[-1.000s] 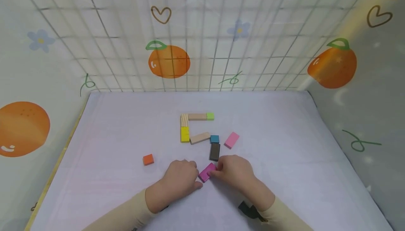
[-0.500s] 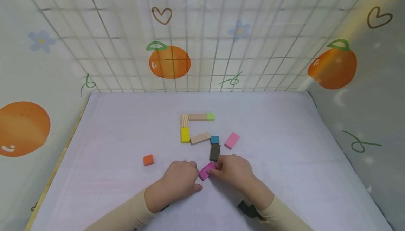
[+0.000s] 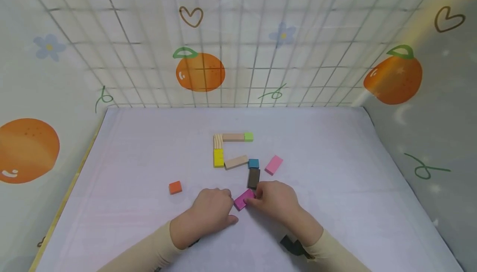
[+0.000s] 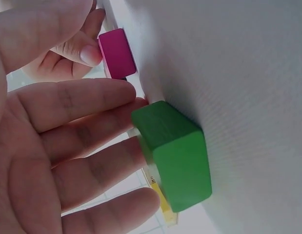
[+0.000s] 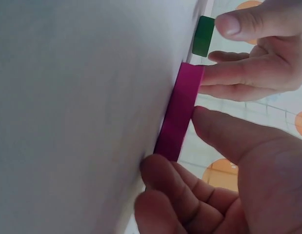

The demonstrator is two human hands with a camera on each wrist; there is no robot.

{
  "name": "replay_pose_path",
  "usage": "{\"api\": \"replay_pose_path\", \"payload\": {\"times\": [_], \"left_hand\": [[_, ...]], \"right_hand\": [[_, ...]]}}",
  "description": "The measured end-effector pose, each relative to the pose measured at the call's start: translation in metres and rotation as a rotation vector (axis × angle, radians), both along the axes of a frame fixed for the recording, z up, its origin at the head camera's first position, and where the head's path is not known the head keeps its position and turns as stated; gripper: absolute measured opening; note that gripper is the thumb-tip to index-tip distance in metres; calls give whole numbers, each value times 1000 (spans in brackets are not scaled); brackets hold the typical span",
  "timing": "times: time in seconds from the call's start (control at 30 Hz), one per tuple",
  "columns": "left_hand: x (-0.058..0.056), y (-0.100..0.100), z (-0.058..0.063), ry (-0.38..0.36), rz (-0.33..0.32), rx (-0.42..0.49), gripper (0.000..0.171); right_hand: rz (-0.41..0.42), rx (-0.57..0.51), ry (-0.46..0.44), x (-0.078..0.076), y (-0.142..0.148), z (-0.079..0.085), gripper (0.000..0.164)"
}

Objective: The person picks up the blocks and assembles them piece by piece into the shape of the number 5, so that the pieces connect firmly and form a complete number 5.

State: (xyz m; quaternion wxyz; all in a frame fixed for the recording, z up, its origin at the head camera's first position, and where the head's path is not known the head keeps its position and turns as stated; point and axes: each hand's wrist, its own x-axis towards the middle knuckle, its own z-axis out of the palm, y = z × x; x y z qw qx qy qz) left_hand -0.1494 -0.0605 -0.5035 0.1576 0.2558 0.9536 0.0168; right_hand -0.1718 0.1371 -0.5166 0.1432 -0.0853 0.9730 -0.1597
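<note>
In the head view my right hand (image 3: 277, 200) holds a magenta block (image 3: 244, 199), its thumb on the near side and its fingers curled at the right end. The right wrist view shows the same magenta block (image 5: 181, 112) lying lengthwise on the cloth. My left hand (image 3: 211, 210) rests palm down on the left, fingers loosely extended, a fingertip right at the block's left end. Under that hand, a green block (image 4: 177, 151) stands beside the fingers in the left wrist view; the head view hides it. Just beyond the magenta block lies a dark brown block (image 3: 254, 178).
A winding row runs beyond the hands: blue cube (image 3: 253, 163), tan block (image 3: 236, 162), yellow block (image 3: 218, 158), striped wood block (image 3: 218, 141), flat tan block (image 3: 233, 137) and light green cube (image 3: 248, 137). A pink block (image 3: 273, 164) lies right, an orange block (image 3: 175, 187) left.
The magenta block has shifted slightly away from the person, closer to the dark brown block's near end. Both hands stay almost in place, and the other blocks keep their arrangement.
</note>
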Motion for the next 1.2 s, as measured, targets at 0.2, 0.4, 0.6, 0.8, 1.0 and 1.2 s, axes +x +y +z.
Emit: {"api": "replay_pose_path", "payload": {"times": [0.2,0.4,0.6,0.8,1.0,1.2], "left_hand": [[0,0,2,-8,-2,3,41],[0,-1,2,-12,7,1,41],[1,-1,3,-25,17,6,41],[1,0,3,-40,33,-8,44],[2,-6,-1,-13,32,-57,42],[5,-21,-2,99,2,-110,8]], "right_hand": [[-7,0,-8,-1,0,0,31],[-2,-9,10,-1,-1,0,32],[3,-33,-18,0,5,5,33],[36,-76,141,-21,34,17,14],[206,46,271,-45,66,11,44],[256,125,268,-39,79,8,36]]}}
